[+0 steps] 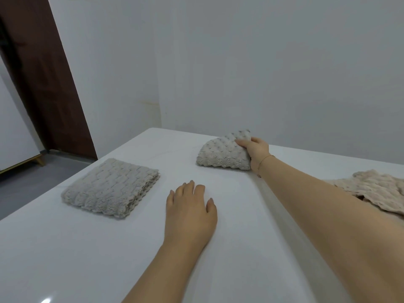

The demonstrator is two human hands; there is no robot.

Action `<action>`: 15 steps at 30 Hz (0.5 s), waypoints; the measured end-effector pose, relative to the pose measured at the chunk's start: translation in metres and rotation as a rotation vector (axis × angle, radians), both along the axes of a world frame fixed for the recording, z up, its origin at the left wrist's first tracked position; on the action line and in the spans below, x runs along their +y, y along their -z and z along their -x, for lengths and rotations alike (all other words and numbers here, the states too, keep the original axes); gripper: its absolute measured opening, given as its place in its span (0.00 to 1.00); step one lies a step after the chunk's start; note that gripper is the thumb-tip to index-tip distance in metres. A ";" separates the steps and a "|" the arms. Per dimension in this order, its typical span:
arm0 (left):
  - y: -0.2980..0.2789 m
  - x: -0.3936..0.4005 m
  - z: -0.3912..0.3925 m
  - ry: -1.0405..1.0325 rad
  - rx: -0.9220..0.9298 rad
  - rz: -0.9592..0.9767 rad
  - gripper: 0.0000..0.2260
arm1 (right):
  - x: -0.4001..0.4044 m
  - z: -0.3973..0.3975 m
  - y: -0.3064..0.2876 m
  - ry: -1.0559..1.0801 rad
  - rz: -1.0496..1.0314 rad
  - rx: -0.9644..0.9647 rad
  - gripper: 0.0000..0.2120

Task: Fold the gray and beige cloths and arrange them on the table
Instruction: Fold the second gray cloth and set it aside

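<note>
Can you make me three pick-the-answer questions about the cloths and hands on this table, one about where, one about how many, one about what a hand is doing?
1. Where is the folded ribbed gray cloth?
A. On the left part of the table
B. Under the right arm
C. On the floor

2. How many cloths are in view?
A. One
B. Two
C. Three

3. What is the right hand doing?
A. Lying flat on the table
B. Gripping the bumpy gray cloth
C. Pointing at the door

Answers:
1. A, it lies on the white table, left of the left hand.
2. C, the ribbed one, the bumpy gray cloth and the unfolded beige cloth.
3. B, its fingers curl over that cloth's edge.
</note>
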State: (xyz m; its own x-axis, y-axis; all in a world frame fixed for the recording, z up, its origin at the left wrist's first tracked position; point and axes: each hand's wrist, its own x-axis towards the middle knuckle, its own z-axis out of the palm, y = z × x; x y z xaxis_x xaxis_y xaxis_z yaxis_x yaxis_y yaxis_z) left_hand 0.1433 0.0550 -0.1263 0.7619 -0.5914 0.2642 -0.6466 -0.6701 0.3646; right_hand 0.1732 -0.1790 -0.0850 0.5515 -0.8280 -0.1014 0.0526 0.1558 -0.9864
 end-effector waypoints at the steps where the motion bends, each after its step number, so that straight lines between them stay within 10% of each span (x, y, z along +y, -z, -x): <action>1: 0.000 0.000 0.000 0.003 -0.001 0.001 0.19 | 0.002 -0.002 -0.005 -0.073 -0.029 -0.064 0.23; 15: 0.001 -0.001 -0.003 -0.004 -0.001 0.005 0.20 | -0.022 -0.012 0.012 0.089 -0.094 0.184 0.23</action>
State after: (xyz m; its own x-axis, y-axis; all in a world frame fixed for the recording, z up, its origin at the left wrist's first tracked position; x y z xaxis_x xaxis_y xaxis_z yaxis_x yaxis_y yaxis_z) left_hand 0.1465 0.0539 -0.1278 0.7639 -0.5870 0.2682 -0.6444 -0.6706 0.3674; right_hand 0.1851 -0.2012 -0.0968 0.4416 -0.8549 -0.2724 -0.1088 0.2503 -0.9620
